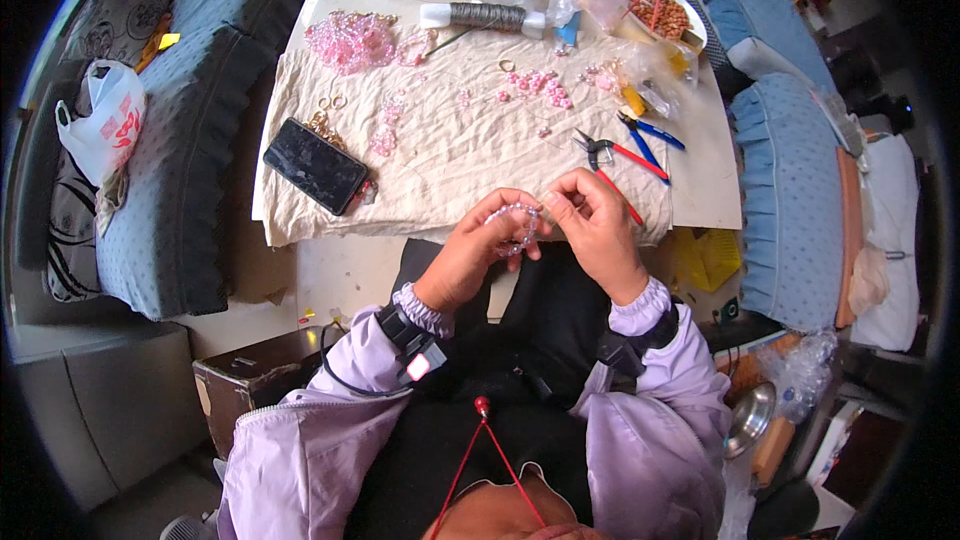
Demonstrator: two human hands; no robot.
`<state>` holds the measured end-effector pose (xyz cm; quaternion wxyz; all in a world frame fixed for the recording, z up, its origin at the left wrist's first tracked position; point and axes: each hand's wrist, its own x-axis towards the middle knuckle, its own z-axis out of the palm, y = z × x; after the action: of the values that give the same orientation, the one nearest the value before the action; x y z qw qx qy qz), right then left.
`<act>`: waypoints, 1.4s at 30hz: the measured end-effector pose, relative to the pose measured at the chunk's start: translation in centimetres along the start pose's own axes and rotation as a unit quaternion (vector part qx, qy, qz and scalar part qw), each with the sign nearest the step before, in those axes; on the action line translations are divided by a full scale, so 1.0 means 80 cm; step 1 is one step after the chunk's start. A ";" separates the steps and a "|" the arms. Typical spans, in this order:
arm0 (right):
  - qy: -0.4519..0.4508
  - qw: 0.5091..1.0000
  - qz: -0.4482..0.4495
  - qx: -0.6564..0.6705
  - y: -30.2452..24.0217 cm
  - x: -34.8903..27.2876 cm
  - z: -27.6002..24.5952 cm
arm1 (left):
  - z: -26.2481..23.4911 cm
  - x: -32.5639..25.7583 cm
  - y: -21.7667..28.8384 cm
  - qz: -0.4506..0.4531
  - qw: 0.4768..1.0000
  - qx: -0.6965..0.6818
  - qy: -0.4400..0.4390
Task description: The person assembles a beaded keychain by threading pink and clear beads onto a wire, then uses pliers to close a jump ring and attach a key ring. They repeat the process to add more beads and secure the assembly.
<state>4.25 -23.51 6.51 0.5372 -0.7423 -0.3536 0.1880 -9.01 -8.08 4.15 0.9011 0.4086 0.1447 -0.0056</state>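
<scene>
Holding a pink beaded bracelet (516,225) between both hands, just off the near edge of the table (712,202) and above the person's lap. The left hand (478,255) has its fingertips curled in on the left side of the loop, and the right hand (594,222) pinches the right side with thumb and forefinger pressed together. So both sets of fingers are closed tight on it, and the string of beads sags in a little arc between them.

Honestly it's hard to see much of it. Most of the loop is tucked behind the fingers, and I can't tell whether its ends are joined or loose. The thread itself is too fine to make out.

What does show: small, round, translucent pale-pink beads, same look as the loose pink beads (540,85) scattered on the wrinkled beige cloth (450,155) and the bigger heap of pink bead strands (352,40) at the far left. Red-handled pliers (612,164) lie on the cloth just beyond the right hand, blue-handled pliers (648,132) next to those, and a black phone (315,166) sits off to the left.
</scene>
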 end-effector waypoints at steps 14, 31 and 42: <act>0.003 1.000 0.004 0.008 0.003 0.002 0.001 | 0.005 0.012 0.000 0.035 0.997 0.055 0.033; -0.006 0.999 0.037 0.035 0.004 0.016 0.007 | -0.002 0.024 -0.008 0.091 0.991 0.052 0.083; 0.140 0.953 -0.049 -0.265 0.039 0.038 -0.085 | -0.013 0.027 -0.013 0.131 0.987 0.046 0.086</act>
<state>11.81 -26.33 6.27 0.3741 -0.8584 -0.3480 -0.0453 -7.32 -7.79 2.16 0.8584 0.4644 0.1663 0.1411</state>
